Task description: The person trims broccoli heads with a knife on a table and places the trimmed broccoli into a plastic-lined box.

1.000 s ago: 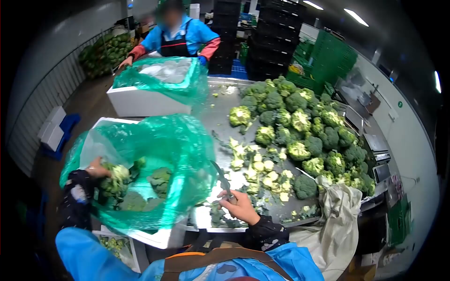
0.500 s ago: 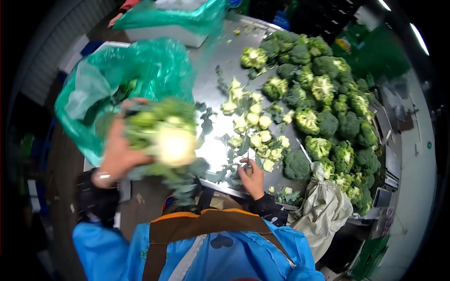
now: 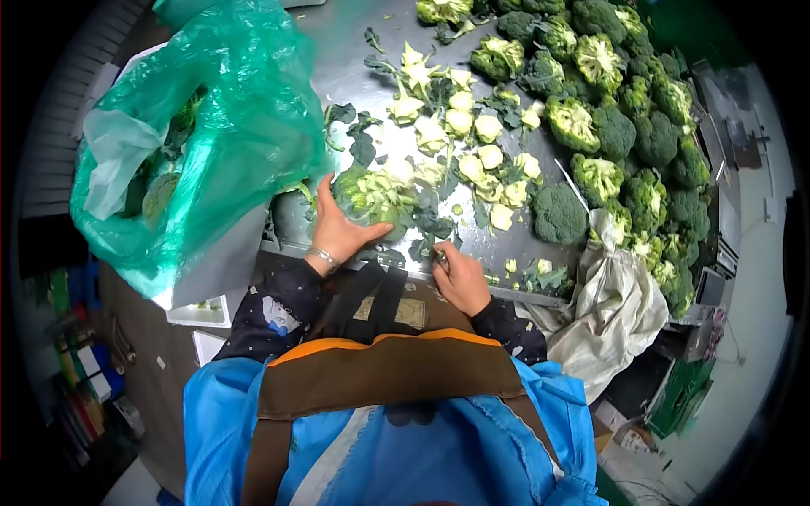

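My left hand [image 3: 342,226] cups the near side of a broccoli head [image 3: 371,190] on the metal table, thumb and fingers spread round it. The broccoli's pale green stalks face up and toward the right. My right hand [image 3: 462,277], at the table's front edge, is closed round what looks like a small knife [image 3: 440,256]; only a short metal part shows and the rest is hidden in the fist. Cut pale stem pieces [image 3: 488,128] and dark leaf scraps [image 3: 363,148] lie just beyond both hands.
A green plastic bag [image 3: 245,110] with broccoli inside stands at the left. Broccoli heads [image 3: 634,135] are piled along the right side of the metal table [image 3: 346,67]. A thin pale strip [image 3: 574,184] lies beside the pile. A whitish sack [image 3: 620,291] hangs over the front right edge.
My left hand has brought the broccoli head down and right, from beside the green bag onto the table near my right hand. The view has tilted down.
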`<state>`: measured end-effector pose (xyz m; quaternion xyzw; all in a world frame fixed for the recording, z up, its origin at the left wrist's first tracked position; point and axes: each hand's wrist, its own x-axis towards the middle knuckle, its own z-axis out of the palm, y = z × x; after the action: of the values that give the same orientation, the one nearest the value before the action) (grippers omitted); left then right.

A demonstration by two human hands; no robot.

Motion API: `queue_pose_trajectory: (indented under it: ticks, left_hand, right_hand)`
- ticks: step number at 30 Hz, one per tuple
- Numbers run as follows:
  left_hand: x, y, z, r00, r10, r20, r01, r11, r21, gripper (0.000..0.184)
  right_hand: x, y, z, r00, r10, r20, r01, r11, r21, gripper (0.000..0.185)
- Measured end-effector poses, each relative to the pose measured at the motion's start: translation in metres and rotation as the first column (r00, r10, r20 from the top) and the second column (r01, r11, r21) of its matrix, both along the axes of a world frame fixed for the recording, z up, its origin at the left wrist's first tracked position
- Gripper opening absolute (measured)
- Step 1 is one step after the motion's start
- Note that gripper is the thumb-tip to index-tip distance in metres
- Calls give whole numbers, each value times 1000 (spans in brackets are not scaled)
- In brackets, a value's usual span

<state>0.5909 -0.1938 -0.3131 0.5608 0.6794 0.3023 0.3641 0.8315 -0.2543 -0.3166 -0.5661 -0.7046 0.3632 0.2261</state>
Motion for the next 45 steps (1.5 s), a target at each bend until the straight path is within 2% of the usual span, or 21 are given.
queue_pose_trajectory:
  ticks: [1, 5, 6, 10, 16, 19, 24, 29, 31, 33, 34, 35, 37, 38, 39, 41, 42, 43, 44, 45]
  left_hand:
    - [0, 1, -1, 998, -45, 54, 46, 999, -13, 112]
    - [6, 4, 14, 983, -139, -116, 141, 990, 3, 113]
    - [12, 5, 26, 973, -141, -184, 136, 990, -41, 110]
    - [22, 11, 35, 966, -145, -215, 116, 983, -141, 109]
    - [18, 27, 33, 964, -173, -202, 140, 976, -168, 105]
    - [21, 25, 26, 941, -195, -275, 164, 977, -134, 107]
    - [19, 31, 22, 970, -127, -206, 85, 976, -199, 105]
    - [10, 26, 19, 987, -142, -81, 130, 983, -131, 104]
    - [3, 19, 7, 986, -160, -35, 159, 987, -39, 106]
    - [-6, 10, -4, 979, -205, 10, 203, 975, 88, 109]
    - [-15, 6, -9, 962, -256, 97, 249, 965, 87, 109]
    - [-28, 6, -9, 956, -215, 197, 232, 970, -69, 107]
    - [-47, 14, 9, 925, -96, 367, 238, 901, -363, 102]
    - [-37, 27, 46, 878, 154, 452, 163, 793, -587, 98]
    - [-32, 35, 48, 833, 279, 477, 102, 771, -629, 96]
    - [-24, 46, 31, 851, 262, 455, 128, 737, -664, 96]
    - [-26, 53, 37, 832, 281, 478, 149, 718, -680, 91]
    - [-25, 50, 28, 847, 200, 493, 117, 834, -539, 89]
    - [-22, 42, 8, 863, 115, 492, 94, 920, -379, 87]
    - [-19, 33, -1, 879, 29, 475, 82, 974, -210, 84]
  right_hand:
    - [-1, 3, 2, 999, 26, 29, -26, 1000, 5, 24]
    - [-1, 21, 16, 987, 104, 122, -104, 995, -10, 25]
    - [1, 27, 18, 982, 122, 141, -120, 993, -23, 25]
    - [-2, 39, 17, 954, 156, 257, -141, 987, -75, 24]
    - [-8, 59, 30, 896, 221, 385, -198, 975, -98, 20]
    - [-3, 63, 44, 859, 313, 404, -250, 947, -202, 20]
    - [-26, 112, 13, 851, 271, 449, -202, 960, -195, 21]
    - [17, 92, -10, 792, 226, 568, -133, 970, -201, 24]
    - [17, 89, -8, 849, 148, 506, -91, 987, -136, 25]
    - [17, 90, 9, 974, 27, 226, 1, 992, -124, 25]
    - [19, 88, 27, 992, -66, 105, 85, 977, -193, 22]
    - [25, 84, 31, 990, -103, 97, 112, 990, -83, 20]
    - [34, 75, 42, 980, -176, 92, 180, 983, -38, 18]
    - [36, 67, 32, 977, -193, 88, 194, 981, -5, 17]
    - [34, 61, 31, 977, -182, 112, 199, 965, -171, 17]
    - [23, 47, 21, 996, -47, 82, 59, 986, -155, 16]
    - [16, 43, 15, 998, -45, 33, 49, 991, -127, 16]
    - [11, 39, 14, 999, -44, -16, 42, 994, -102, 17]
    - [9, 39, 18, 998, -60, -23, 55, 980, -190, 18]
    - [9, 40, 21, 996, -74, -44, 65, 982, -178, 16]
